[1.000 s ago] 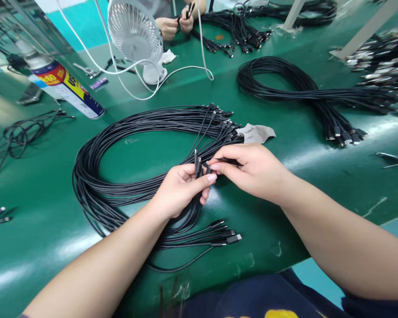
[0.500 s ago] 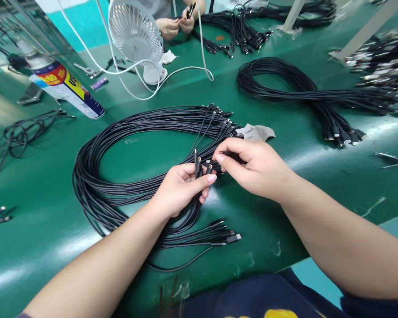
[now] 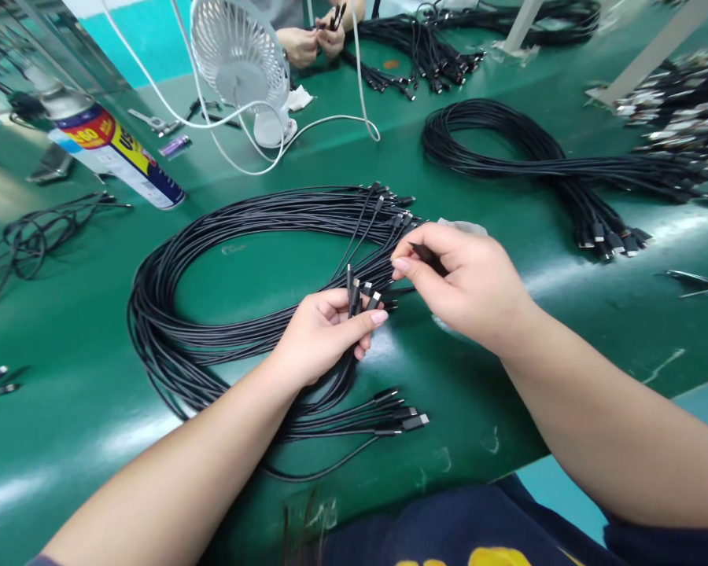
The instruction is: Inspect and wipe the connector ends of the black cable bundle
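- Step in hand, as we judge it: sorting cable ends. Our left hand (image 3: 324, 334), centre of the frame, is closed around a small bunch of plugs (image 3: 359, 295) that stick up past thumb and forefinger.
- Our right hand (image 3: 466, 283), just right of centre, pinches one plug (image 3: 428, 253) between thumb and fingertips — fingers together on it, lifted a little above the bunch and apart from it.
- The cables themselves run back into the coil (image 3: 212, 314), which lies flat on the table (image 3: 64, 440) at centre-left; more loose plug ends (image 3: 401, 417) fan out below the left hand.
- Next move, in our judgement: the single plug must be laid in with the held bunch, ends level, without loosening the left grip.
- In the way: the strands crossing between both hands may snag — the pinched cable passes over the others.
- Around: a cloth (image 3: 469, 228) mostly behind the right hand; a second coil (image 3: 507, 149) at upper right; a fan (image 3: 241, 63) and spray can (image 3: 115, 153) at upper left; another person's hands (image 3: 312, 39) at the top edge, handling cables.
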Motion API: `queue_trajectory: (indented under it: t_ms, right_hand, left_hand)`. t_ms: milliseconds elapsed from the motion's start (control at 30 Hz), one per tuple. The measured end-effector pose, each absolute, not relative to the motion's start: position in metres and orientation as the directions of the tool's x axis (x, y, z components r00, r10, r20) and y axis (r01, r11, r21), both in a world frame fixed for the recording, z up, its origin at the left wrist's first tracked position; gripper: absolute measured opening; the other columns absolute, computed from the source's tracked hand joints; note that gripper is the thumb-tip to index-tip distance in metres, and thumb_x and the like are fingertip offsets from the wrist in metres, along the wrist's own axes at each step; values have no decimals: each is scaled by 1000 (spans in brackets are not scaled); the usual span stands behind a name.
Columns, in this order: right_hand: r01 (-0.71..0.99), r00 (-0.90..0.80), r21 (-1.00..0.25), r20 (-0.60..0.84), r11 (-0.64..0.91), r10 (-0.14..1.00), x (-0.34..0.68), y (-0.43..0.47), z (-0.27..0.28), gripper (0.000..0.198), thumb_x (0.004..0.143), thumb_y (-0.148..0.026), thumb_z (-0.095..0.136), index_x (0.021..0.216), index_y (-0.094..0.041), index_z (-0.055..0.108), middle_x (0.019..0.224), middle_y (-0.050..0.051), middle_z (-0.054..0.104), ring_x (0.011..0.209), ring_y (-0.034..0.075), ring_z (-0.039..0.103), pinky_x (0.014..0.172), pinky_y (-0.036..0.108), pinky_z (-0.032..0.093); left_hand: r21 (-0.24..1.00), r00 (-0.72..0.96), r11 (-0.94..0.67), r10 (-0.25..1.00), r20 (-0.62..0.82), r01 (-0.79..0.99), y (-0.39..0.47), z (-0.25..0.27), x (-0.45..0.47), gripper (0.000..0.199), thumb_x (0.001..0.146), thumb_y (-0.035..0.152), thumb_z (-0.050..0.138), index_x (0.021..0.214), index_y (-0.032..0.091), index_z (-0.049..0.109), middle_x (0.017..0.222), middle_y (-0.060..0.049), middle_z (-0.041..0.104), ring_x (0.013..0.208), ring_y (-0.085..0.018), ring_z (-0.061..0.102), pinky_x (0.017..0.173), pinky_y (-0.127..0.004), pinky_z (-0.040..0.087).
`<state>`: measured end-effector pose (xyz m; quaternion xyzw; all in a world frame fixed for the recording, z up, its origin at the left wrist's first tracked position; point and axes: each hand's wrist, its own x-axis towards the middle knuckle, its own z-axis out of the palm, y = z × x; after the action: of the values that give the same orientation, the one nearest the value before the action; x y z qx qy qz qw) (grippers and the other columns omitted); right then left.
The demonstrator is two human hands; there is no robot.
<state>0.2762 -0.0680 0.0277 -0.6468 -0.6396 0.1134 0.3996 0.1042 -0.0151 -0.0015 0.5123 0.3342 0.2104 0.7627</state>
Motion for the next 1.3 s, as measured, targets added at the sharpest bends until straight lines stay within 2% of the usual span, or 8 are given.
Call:
queue_trajectory:
  t_ms: [133,200,333,433,533,667,867,1300]
  right_hand:
    - [621,235,-771,353,139,906,279,-69,33,11,84,-14,58,87,-20,66,85,1,71,74,15,64,67,27,49]
    - [601,260,-792,325,112,909,280,-69,34,8,86,-17,59,83,-19,66,77,0,70,65,14,62,61,27,47]
    - [673,281,-739,313,46,907,281,-70,35,32,85,-31,65,56,-19,59,54,-1,57,52,13,54,54,29,42]
    - [656,218,-741,369,145,903,281,-71,32,5,82,-21,67,81,-20,72,85,3,70,74,17,62,67,32,49]
    - [646,140,-722,430,247,892,280,-70,28,21,81,-14,66,100,-21,72,104,6,69,93,20,63,80,35,50]
    - [617,65,-733,412,288,909,277,-69,28,7,84,-17,65,86,-18,72,84,5,70,81,17,63,77,33,50]
    - [527,-51,-800,309,288,950,268,-73,35,18,87,-10,59,74,-17,69,64,0,66,76,15,60,74,28,48]
    - [534,-78,-789,312,304,947,269,-73,34,20,86,-8,59,71,-17,68,65,0,66,72,13,60,70,27,47]
  left_hand:
    - [919,701,395,652,-289,11,-14,-2,103,27,70,30,81,83,12,66,55,3,58,46,-7,53,42,-18,45]
    - [915,716,402,639,-281,0,-13,-3,103,24,72,28,79,84,12,66,57,3,59,47,-7,54,43,-18,45]
    - [898,754,440,598,-272,-25,-11,-5,101,22,75,29,77,85,11,69,62,0,63,49,-7,54,45,-20,43]
    - [868,787,493,558,-263,-60,-10,-4,100,24,75,31,78,87,11,72,64,-2,64,50,-7,52,46,-20,41]
    - [833,809,546,527,-261,-88,-11,-2,100,26,74,33,79,87,11,73,69,-4,65,51,-6,51,47,-20,38]
    - [807,837,582,488,-248,-100,-11,-2,99,27,76,34,77,86,10,73,67,-3,64,50,-6,50,46,-20,37]
    - [791,894,604,402,-197,-97,-10,-2,96,25,84,35,69,87,10,71,59,-1,59,46,-6,49,45,-19,36]
    - [852,876,523,429,-220,-42,-10,-2,97,28,83,38,69,82,11,65,53,1,58,42,-6,48,44,-19,36]
